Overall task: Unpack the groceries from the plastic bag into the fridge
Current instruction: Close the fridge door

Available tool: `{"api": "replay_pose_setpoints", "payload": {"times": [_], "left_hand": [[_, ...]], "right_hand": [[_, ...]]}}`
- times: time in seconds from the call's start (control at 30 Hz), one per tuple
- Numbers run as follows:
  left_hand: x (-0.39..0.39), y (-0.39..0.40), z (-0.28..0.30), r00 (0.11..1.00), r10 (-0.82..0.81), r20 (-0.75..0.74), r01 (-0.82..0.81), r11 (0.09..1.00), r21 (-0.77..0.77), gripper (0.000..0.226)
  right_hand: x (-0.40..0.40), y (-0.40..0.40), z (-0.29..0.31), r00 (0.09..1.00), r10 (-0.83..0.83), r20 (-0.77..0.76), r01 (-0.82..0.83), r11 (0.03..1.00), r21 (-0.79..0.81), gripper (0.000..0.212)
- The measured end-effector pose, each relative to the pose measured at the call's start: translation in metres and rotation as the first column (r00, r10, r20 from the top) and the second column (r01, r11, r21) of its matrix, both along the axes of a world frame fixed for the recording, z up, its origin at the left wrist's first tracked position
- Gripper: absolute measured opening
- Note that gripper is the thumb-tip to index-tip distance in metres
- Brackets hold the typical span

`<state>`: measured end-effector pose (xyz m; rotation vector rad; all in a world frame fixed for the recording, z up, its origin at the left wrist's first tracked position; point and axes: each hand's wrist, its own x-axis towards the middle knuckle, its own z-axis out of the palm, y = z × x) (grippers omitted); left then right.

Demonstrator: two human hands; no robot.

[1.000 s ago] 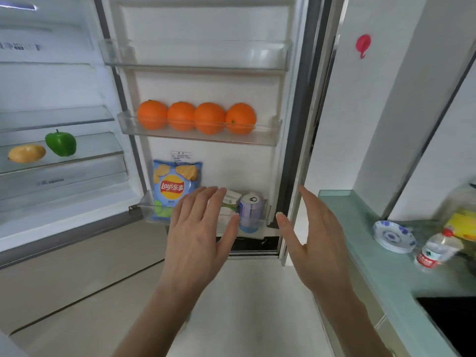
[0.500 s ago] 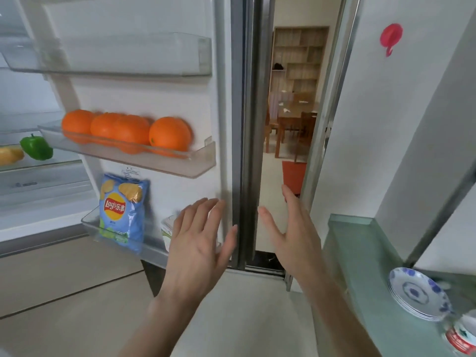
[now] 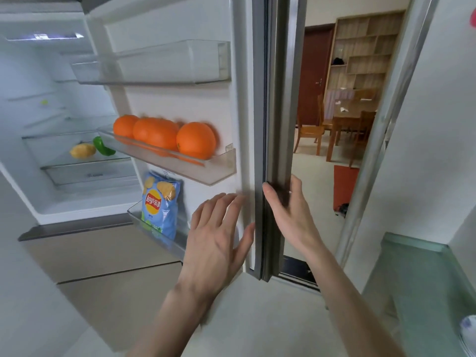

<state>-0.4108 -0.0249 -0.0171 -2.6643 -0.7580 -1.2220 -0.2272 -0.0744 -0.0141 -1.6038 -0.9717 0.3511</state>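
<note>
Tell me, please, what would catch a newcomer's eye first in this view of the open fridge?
The row of bright oranges on the middle door shelf stands out first, with a blue bag of crisps in the door shelf below. In front, the right hand curls around the door's edge while the left hand spreads open beside its inner face. Deeper inside, a green pepper and a yellow fruit lie on a glass shelf.

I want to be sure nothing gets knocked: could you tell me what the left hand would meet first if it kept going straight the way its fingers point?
Probably the white inner face of the fridge door, just beside its edge; the left hand looks nearly touching it, though depth is unclear.
</note>
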Motion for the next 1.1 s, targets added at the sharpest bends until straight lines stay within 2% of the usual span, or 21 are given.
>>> {"api": "replay_pose_setpoints", "payload": {"times": [0.2,0.3,0.43,0.57,0.67,0.8,0.93,1.1], "left_hand": [[-0.024,-0.012,0.005,1.0,-0.004,0.028,0.004,1.0,-0.016,0.044],[-0.045,-0.021,0.006,0.999,-0.013,0.029,0.013,1.0,-0.012,0.045],[-0.085,-0.029,0.006,0.999,-0.026,0.032,0.027,1.0,-0.007,0.045],[-0.128,-0.035,0.007,0.998,-0.01,0.054,0.011,1.0,-0.014,0.045],[-0.163,-0.04,0.005,0.998,0.013,0.056,-0.012,1.0,-0.015,0.044],[-0.21,-0.042,0.003,0.997,0.055,0.06,-0.053,0.998,-0.035,0.047],[-0.254,-0.043,0.0,0.991,0.121,0.06,-0.117,0.99,-0.076,0.053],[-0.306,-0.035,-0.01,0.975,0.216,0.046,-0.207,0.966,-0.156,0.062]], "right_hand": [[-0.028,-0.018,0.0,0.999,0.044,0.005,-0.045,0.999,0.019,0.051],[-0.054,-0.028,-0.001,0.998,0.059,0.011,-0.059,0.998,0.019,0.055],[-0.099,-0.038,-0.01,0.997,0.08,0.012,-0.08,0.995,0.054,0.081],[-0.144,-0.043,-0.014,0.992,0.123,-0.033,-0.12,0.988,0.098,0.058],[-0.178,-0.044,-0.018,0.982,0.175,-0.068,-0.165,0.977,0.132,0.061],[-0.224,-0.042,-0.023,0.964,0.247,-0.096,-0.23,0.961,0.155,0.076],[-0.267,-0.035,-0.023,0.953,0.296,-0.068,-0.283,0.946,0.157,0.065],[-0.32,-0.019,-0.02,0.902,0.431,-0.006,-0.429,0.899,0.093,0.058]]}}
